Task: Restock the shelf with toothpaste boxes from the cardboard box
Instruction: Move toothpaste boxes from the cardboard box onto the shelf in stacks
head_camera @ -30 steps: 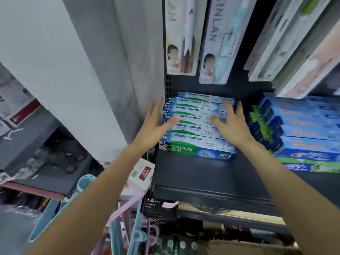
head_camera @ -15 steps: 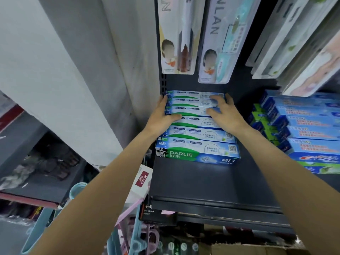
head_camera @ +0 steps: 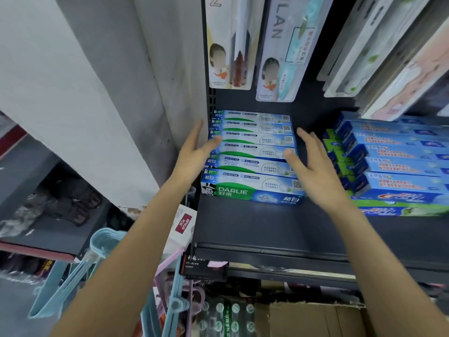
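Several blue-and-green Darlie toothpaste boxes lie in a row running front to back at the left end of the dark shelf. My left hand hovers at the row's left side with fingers straight, its thumb over a box top. On the row's right side, my right hand is spread with straight fingers and holds nothing. At the bottom edge a flap of the cardboard box shows.
Blue Crest toothpaste boxes are stacked to the right on the same shelf. Carded toothbrush packs hang above. A white pillar stands on the left, with blue and pink plastic hangers below it.
Both hands were pressed on the tops of the Darlie boxes half a second ago. They have since lifted off and drawn back toward me, fingers spread.
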A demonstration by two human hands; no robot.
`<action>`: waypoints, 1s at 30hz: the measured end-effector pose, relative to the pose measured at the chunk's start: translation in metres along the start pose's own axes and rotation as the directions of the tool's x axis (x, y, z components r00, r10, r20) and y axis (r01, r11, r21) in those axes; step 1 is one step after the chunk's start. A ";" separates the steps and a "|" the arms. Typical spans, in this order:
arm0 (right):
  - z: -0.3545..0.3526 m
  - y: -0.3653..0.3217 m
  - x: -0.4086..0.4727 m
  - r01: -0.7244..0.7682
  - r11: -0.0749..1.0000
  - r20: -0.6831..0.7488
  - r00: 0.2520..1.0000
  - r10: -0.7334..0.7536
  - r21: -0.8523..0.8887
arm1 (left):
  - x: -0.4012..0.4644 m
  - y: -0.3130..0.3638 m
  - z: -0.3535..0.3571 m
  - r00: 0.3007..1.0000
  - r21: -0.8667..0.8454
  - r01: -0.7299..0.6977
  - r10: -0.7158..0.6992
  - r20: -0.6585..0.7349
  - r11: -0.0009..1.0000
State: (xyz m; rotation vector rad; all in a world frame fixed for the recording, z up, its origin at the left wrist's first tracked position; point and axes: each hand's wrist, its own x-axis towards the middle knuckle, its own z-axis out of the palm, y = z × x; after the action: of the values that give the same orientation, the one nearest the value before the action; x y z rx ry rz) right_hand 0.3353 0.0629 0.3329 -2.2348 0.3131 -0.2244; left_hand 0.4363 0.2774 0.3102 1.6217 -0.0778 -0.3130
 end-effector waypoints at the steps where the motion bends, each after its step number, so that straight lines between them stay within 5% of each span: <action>1: 0.002 0.004 -0.018 0.001 1.000 -0.015 1.000 -0.001 0.021 | -0.016 -0.005 -0.002 1.000 -0.011 -0.014 0.015 0.017 1.000; 7: 0.034 0.017 -0.020 -0.106 0.960 -0.033 0.992 0.118 0.258 | -0.049 -0.012 0.008 0.967 0.058 -0.135 0.119 0.223 0.989; 12: 0.034 0.022 0.000 -0.152 0.938 0.004 0.987 0.159 0.310 | -0.041 -0.015 0.005 0.972 0.087 -0.114 0.093 0.218 0.990; 30: 0.026 0.017 0.026 -0.170 0.956 0.104 0.983 0.149 0.237 | -0.027 -0.017 0.001 0.939 0.139 -0.200 0.149 0.311 0.970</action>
State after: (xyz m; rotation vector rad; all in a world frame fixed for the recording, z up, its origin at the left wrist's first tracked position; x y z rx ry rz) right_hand 0.3640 0.0638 0.3051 -1.9574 0.3958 -0.0755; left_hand 0.4072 0.2839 0.2973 1.7100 -0.4898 -0.4211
